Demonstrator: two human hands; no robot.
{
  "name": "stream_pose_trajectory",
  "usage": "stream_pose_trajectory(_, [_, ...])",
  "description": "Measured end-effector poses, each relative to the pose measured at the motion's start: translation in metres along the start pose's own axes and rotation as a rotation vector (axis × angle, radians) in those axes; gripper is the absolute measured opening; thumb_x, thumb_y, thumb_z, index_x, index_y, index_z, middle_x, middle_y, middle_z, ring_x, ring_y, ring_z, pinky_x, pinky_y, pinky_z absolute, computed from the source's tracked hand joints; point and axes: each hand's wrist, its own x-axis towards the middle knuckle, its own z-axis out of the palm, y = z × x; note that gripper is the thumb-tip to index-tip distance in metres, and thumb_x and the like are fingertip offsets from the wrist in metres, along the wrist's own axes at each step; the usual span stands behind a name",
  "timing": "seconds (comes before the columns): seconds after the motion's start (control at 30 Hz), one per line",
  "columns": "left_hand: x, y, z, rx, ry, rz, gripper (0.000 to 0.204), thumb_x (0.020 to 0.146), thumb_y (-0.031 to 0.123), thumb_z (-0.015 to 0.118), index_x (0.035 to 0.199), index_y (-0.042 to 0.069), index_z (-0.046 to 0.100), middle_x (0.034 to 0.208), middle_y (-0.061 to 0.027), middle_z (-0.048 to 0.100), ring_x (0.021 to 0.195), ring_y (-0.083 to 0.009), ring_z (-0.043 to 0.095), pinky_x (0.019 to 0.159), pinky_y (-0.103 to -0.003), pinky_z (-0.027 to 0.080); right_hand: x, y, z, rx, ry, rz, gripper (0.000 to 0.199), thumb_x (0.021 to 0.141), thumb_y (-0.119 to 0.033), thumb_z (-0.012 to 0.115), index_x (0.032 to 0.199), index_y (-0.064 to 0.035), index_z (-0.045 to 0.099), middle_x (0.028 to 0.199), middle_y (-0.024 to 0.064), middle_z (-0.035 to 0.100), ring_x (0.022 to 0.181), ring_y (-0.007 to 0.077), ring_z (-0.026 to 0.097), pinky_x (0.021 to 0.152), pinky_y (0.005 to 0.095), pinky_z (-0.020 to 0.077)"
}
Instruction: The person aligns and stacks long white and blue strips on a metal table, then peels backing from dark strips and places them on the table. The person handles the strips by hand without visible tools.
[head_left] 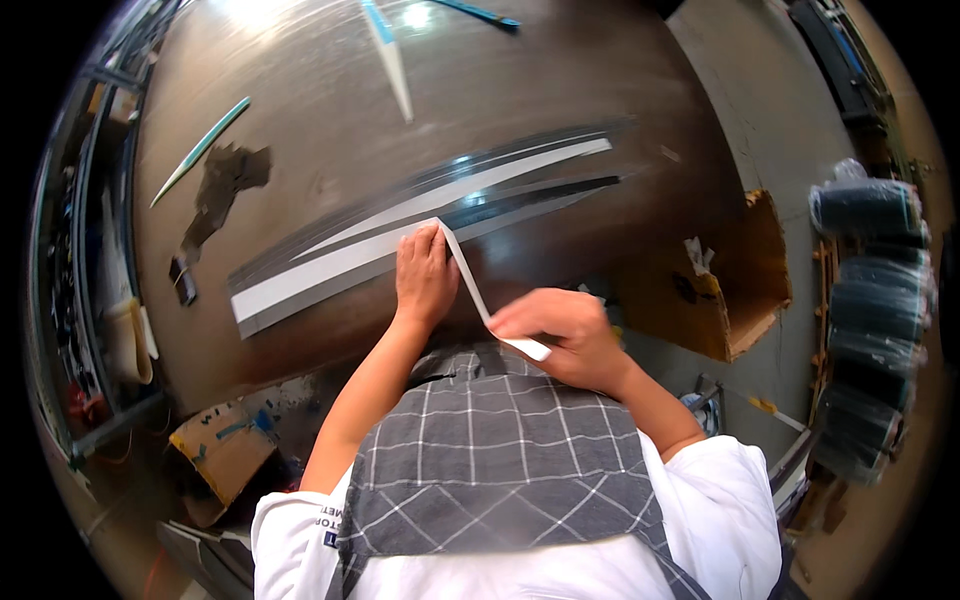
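A long white strip (345,268) lies on a grey, glossy band (300,305) running slantwise across the brown table. My left hand (428,275) presses down on it with the fingers lying flat, close together, at the place where the strip bends. From there a narrow white length (468,275) folds back toward me. My right hand (565,335), slightly blurred, pinches this length, and its free end sticks out below the fingers. Just beyond lie a second white strip (480,182) and dark, shiny strips (540,193), one partly overlapping another.
At the table's (330,60) left lie a green-and-white pointed strip (200,150) and a torn dark scrap (228,185). A blue-and-white strip (390,60) lies farther back. An open cardboard box (690,300) stands at right, beyond it plastic-wrapped rolls (868,290). Another box (225,455) sits lower left.
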Motion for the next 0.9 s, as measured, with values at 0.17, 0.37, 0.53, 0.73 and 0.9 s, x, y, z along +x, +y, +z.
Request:
stream_pose_trajectory(0.17, [-0.025, -0.037, -0.012, 0.086, 0.003, -0.110, 0.053, 0.088, 0.020, 0.069, 0.135, -0.001, 0.056, 0.137, -0.0171, 0.054, 0.132, -0.0359, 0.048, 0.115, -0.052, 0.034, -0.011, -0.040, -0.034, 0.270, -0.128, -0.048, 0.012, 0.075, -0.006, 0.081, 0.087, -0.0060, 0.077, 0.090, 0.0101, 0.078, 0.082, 0.0244, 0.076, 0.068, 0.0328, 0.0591])
stream_pose_trajectory(0.37, [-0.054, -0.106, -0.038, 0.169, 0.036, -0.272, 0.052, 0.091, 0.023, 0.067, 0.135, -0.002, 0.056, 0.137, -0.0173, 0.054, 0.131, -0.0363, 0.048, 0.115, -0.052, 0.034, -0.014, -0.057, -0.099, 0.462, -0.388, -0.423, 0.008, 0.085, -0.004, 0.076, 0.091, 0.0003, 0.078, 0.095, 0.0183, 0.077, 0.082, 0.0229, 0.078, 0.062, 0.0280, 0.0598])
stream_pose_trajectory(0.53, [-0.078, -0.156, -0.056, 0.220, 0.091, -0.430, 0.047, 0.092, 0.023, 0.064, 0.133, 0.001, 0.057, 0.136, -0.0162, 0.056, 0.131, -0.0345, 0.049, 0.115, -0.052, 0.034, -0.040, -0.074, -0.158, 0.464, -0.594, -0.552, 0.012, 0.088, 0.002, 0.072, 0.098, -0.0023, 0.079, 0.101, 0.0121, 0.078, 0.089, 0.0209, 0.077, 0.070, 0.0227, 0.0590])
stream_pose_trajectory(0.73, [-0.093, -0.184, -0.073, 0.241, 0.169, -0.515, 0.035, 0.093, 0.016, 0.062, 0.127, 0.005, 0.062, 0.130, -0.0135, 0.059, 0.124, -0.0344, 0.054, 0.108, -0.047, 0.043, -0.090, -0.071, -0.153, 0.564, -0.154, -0.624, 0.009, 0.084, 0.005, 0.073, 0.083, -0.0022, 0.078, 0.084, 0.0100, 0.078, 0.071, 0.0168, 0.077, 0.067, 0.0207, 0.0579])
stream_pose_trajectory(0.9, [-0.079, -0.192, -0.071, 0.352, 0.175, -0.541, 0.027, 0.094, 0.015, 0.061, 0.120, 0.008, 0.063, 0.110, -0.0121, 0.062, 0.106, -0.0335, 0.060, 0.088, -0.048, 0.052, -0.110, -0.024, -0.145, 0.836, 0.089, -0.591, 0.015, 0.073, 0.008, 0.076, 0.067, -0.0054, 0.072, 0.066, 0.0085, 0.073, 0.052, 0.0139, 0.070, 0.054, 0.0209, 0.0539])
